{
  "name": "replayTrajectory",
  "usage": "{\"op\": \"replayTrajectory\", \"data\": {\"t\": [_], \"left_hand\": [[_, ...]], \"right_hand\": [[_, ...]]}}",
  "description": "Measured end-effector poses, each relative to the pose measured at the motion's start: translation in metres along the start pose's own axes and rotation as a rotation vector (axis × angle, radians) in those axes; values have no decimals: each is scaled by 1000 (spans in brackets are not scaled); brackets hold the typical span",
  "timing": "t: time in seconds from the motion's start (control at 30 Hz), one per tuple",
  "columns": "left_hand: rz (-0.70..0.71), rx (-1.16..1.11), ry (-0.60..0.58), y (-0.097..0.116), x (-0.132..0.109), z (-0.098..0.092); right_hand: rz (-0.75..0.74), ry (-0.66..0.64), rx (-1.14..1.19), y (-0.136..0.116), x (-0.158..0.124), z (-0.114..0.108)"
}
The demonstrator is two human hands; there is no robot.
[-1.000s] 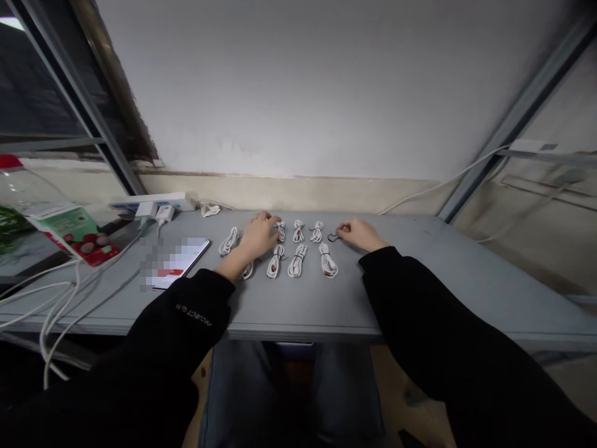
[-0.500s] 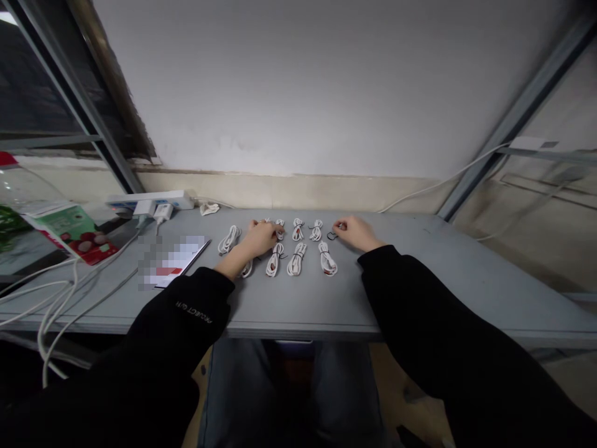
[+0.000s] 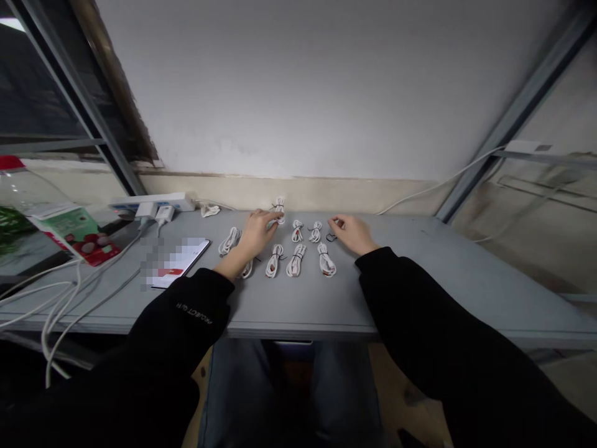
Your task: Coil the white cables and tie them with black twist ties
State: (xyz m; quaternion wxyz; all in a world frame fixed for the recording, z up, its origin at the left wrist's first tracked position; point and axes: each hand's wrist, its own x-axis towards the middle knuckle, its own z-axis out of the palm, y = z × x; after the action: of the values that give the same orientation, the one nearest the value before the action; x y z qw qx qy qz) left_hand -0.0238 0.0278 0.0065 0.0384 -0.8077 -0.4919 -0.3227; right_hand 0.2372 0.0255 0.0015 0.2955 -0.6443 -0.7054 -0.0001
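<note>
My left hand point(image 3: 259, 234) is closed on a coiled white cable point(image 3: 280, 205), pinched between thumb and fingers and held up near the back of the desk. My right hand point(image 3: 352, 234) hovers to the right of the coils with its fingertips drawn together; whether a small thing is in them I cannot make out. Just below those fingertips lie black ties point(image 3: 331, 237). Two tied white cables, one point(image 3: 297, 231) left of the other point(image 3: 316, 231), lie between my hands. In front is a row of tied cables, including one point(image 3: 296, 260) and one point(image 3: 327, 260) at its right end.
On the left lie a phone point(image 3: 184, 261) and a power strip point(image 3: 153, 201) with chargers plugged in. A green and red packet point(image 3: 79, 233) and loose white cords point(image 3: 51, 311) are farther left. A wall point(image 3: 298, 99) closes off the back of the grey desk point(image 3: 298, 305).
My left hand has raised a coiled cable from the back row, away from the desk. My right hand has lifted slightly and shifted left, off the black ties.
</note>
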Motion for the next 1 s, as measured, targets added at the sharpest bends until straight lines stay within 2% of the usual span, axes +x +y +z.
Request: {"op": "replayTrajectory", "data": {"t": [0.07, 0.13, 0.27, 0.37, 0.5, 0.67, 0.87, 1.0], "left_hand": [[97, -16, 69, 4, -1, -3], [203, -28, 89, 9, -4, -5], [381, -46, 23, 19, -8, -6], [465, -54, -31, 23, -11, -5], [478, -30, -88, 25, -12, -3], [471, -74, -97, 26, -14, -3], [293, -194, -70, 31, -17, -3], [238, -261, -91, 33, -18, -3]], "right_hand": [[-38, 49, 109, -2, -2, 2], [-100, 65, 281, -5, -4, 5], [-161, 18, 754, -15, -8, 13], [-148, -48, 948, -21, -12, 18], [-189, -72, 978, -24, -13, 22], [-210, 24, 959, -23, -12, 25], [-205, 66, 799, -29, -22, 24], [-277, 92, 682, -39, -35, 20]]}}
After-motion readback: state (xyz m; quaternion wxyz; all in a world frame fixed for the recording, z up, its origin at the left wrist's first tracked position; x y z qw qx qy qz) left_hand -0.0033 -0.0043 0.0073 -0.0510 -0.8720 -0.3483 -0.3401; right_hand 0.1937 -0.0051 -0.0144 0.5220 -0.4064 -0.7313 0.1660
